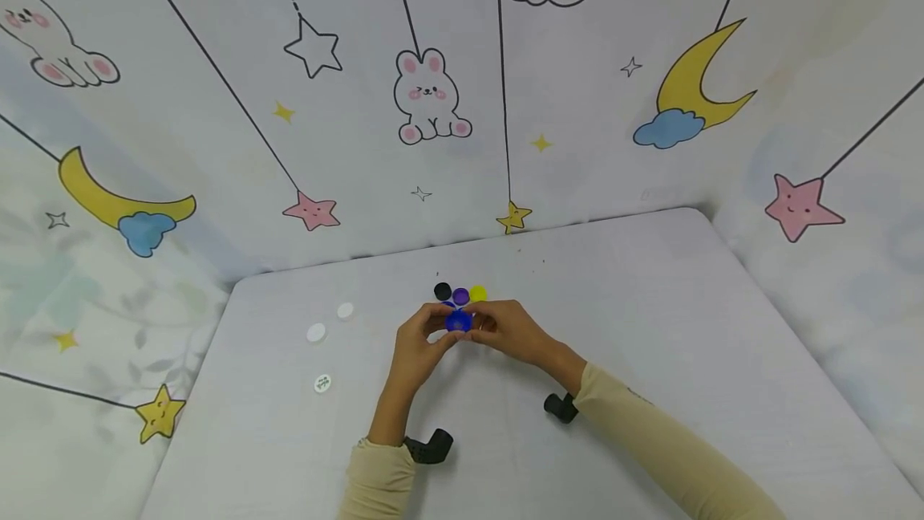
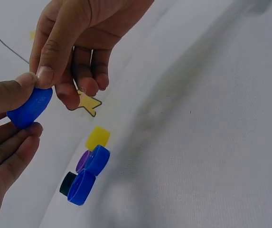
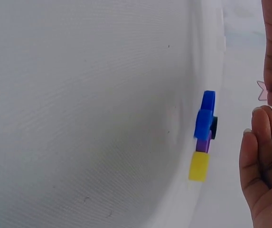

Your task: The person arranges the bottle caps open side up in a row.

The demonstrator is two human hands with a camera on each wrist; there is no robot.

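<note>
A blue bottle cap (image 1: pixel 458 322) is held up between both hands, above the table. My left hand (image 1: pixel 417 347) pinches it between thumb and fingers from the left side. From the other side my right hand (image 1: pixel 508 329) grips its edge, the thumb right at the rim in the left wrist view, with the other fingers loosely bent. Just beyond the hands stands a tight cluster: a black cap (image 1: pixel 443 291), a purple cap (image 1: pixel 460 296), a yellow cap (image 1: pixel 478 294) and two blue caps (image 2: pixel 98 160), which the hands partly hide in the head view.
On the left of the white table (image 1: pixel 650 303) lie two plain white discs (image 1: pixel 316 333) and a white disc with green print (image 1: pixel 322 383). Black wrist cameras (image 1: pixel 431 448) stick out under both forearms. A patterned cloth wall (image 1: pixel 361 143) rises behind the table.
</note>
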